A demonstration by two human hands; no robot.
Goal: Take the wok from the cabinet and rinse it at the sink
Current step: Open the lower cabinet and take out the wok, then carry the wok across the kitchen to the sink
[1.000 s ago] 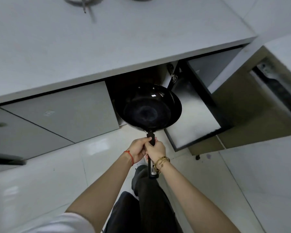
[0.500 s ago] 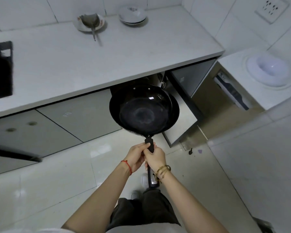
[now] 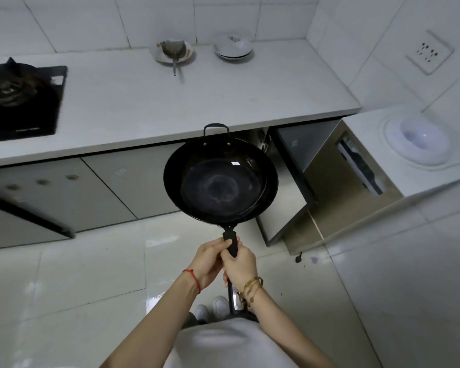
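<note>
Black all over, the wok (image 3: 220, 183) you hold is round and deep, with a glossy rim that catches one small bright glint on its far right side. Its inside shows a duller, greyish ring around the centre, like a worn or seasoned patch. A small loop handle (image 3: 215, 128) sticks up from the far edge, fixed with two pale rivets. The long handle (image 3: 231, 244) runs toward you, black near the bowl and shiny metal at its near end below your wrist.

Your left hand (image 3: 209, 257) and your right hand (image 3: 240, 266) are both wrapped round that long handle, fingers curled tight on it, the two hands touching side by side. A red string sits on your left wrist and gold bracelets on your right.

You carry the wok in the air, level and open side up, out in front of the cabinet (image 3: 282, 181), whose door (image 3: 302, 168) stands open just to the wok's right. The bowl hangs below the countertop (image 3: 197, 102) edge, with its loop handle overlapping that edge in the view.

On the countertop, well apart from the wok, lie a plate with a ladle (image 3: 173, 53) on it and a stack of bowls (image 3: 233, 47) near the tiled wall. A black gas stove (image 3: 19, 99) sits at the left end. A wall socket (image 3: 429, 52) is on the right-hand tiles, and a white round lid (image 3: 420, 140) rests on the lower surface beneath it.
</note>
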